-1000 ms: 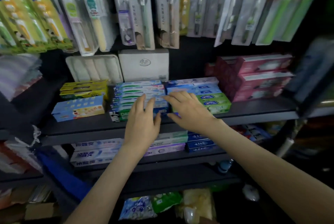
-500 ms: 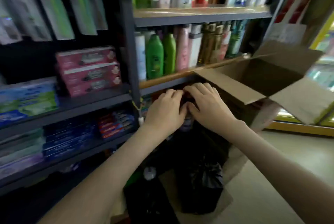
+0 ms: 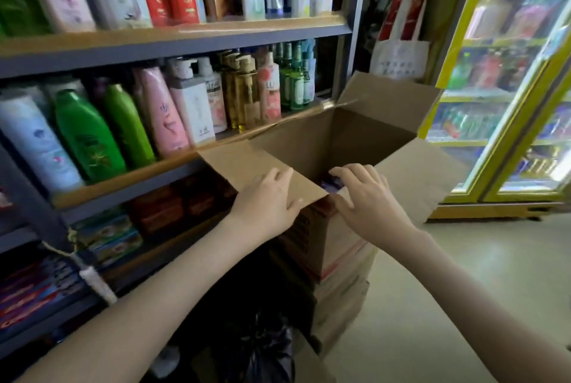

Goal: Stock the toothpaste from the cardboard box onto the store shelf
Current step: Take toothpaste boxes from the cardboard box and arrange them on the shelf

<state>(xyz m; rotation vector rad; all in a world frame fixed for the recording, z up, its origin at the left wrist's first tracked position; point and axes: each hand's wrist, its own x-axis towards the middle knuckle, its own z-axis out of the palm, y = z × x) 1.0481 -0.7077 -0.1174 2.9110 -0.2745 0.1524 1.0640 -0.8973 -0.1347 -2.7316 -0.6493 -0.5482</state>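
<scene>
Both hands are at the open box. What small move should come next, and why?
Probably lower the right hand into the cardboard box and take a pack. It hovers empty over the opening, where something bluish shows inside, while the left hand rests on the near flap, holding it aside.

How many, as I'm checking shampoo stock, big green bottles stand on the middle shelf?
2: left green bottle and right green bottle, side by side at left on the shelf. Others may hide behind.
</scene>
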